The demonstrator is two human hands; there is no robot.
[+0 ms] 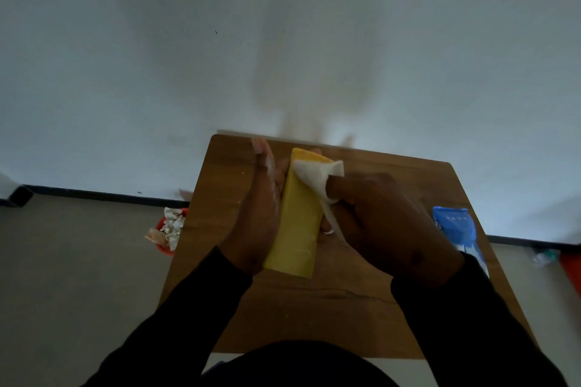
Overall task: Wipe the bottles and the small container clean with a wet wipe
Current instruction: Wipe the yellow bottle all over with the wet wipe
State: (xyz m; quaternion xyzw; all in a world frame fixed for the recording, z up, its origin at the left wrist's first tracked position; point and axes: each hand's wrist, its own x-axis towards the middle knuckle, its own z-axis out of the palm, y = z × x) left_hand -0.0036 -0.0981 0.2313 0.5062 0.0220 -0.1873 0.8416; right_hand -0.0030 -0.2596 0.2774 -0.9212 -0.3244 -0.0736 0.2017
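A tall yellow bottle [298, 217] with an orange cap end pointing away from me is held above a small wooden table [361, 308]. My left hand [261, 214] lies along the bottle's left side with fingers straight, supporting it. My right hand [383, 223] grips a white wet wipe [317, 179] and presses it against the bottle's upper right side near the cap. No other bottle or small container shows in view.
A blue wet-wipe pack [456, 229] lies at the table's right edge. An orange bin [169, 229] with crumpled white wipes stands on the floor left of the table. A wall with a dark skirting runs behind. Some orange and clear items lie on the floor far right.
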